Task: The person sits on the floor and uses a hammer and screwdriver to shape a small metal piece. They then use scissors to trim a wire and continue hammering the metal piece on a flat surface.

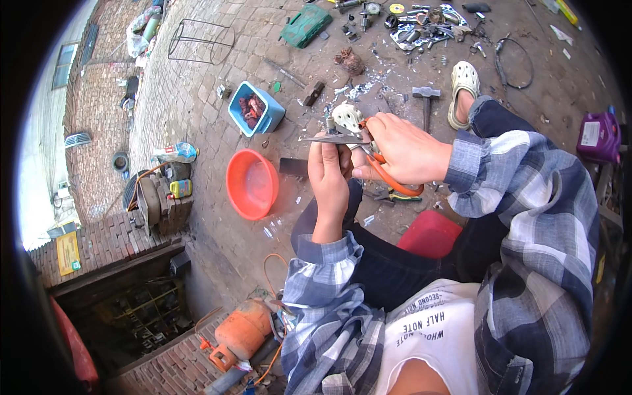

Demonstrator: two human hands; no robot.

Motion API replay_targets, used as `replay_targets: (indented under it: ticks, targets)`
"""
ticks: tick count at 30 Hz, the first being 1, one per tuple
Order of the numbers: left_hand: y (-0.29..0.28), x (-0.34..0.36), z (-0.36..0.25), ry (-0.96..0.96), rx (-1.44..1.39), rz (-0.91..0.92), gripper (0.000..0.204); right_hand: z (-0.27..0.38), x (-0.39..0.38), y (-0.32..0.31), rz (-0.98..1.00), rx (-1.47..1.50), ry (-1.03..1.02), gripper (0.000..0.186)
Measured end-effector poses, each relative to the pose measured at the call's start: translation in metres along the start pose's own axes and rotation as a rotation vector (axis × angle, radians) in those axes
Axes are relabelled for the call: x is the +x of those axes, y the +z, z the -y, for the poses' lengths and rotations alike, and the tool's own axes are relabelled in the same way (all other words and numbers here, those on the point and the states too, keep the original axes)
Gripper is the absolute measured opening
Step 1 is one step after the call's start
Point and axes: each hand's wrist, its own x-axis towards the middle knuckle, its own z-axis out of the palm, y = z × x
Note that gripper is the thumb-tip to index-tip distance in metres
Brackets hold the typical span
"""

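My right hand [408,148] is closed around the orange handles [399,186] of a pair of scissors. Their grey pointed blades [332,139] lie level and point left, across the fingers of my left hand [329,181]. That left hand is raised with its fingers bent together at the blades, and what they pinch is mostly hidden. A small grey metal piece [331,123] shows just above its fingertips; I cannot tell whether it is held. Beyond the hands is the toe of a cream clog [347,117].
Left of my hands stand an orange-red basin [252,184] and a blue bin [266,118] with reddish-brown pieces inside. A hammer [426,105], pliers [395,196] and scattered metal parts [428,26] lie on the paving. An orange gas cylinder [245,329] sits beside a dark pit [131,316]. A purple jug [599,137] is at right.
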Motion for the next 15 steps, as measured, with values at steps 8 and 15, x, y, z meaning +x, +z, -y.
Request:
replay_targets:
  ticks: [8, 15]
  targets:
    - [-0.007, 0.000, -0.009, -0.163, -0.306, 0.024, 0.020, -0.005, -0.002, -0.006, -0.122, -0.151, -0.171, 0.076]
    - [-0.007, -0.001, -0.012, -0.207, -0.333, 0.067, 0.033, -0.005, -0.001, -0.006, -0.150, -0.118, -0.192, 0.074]
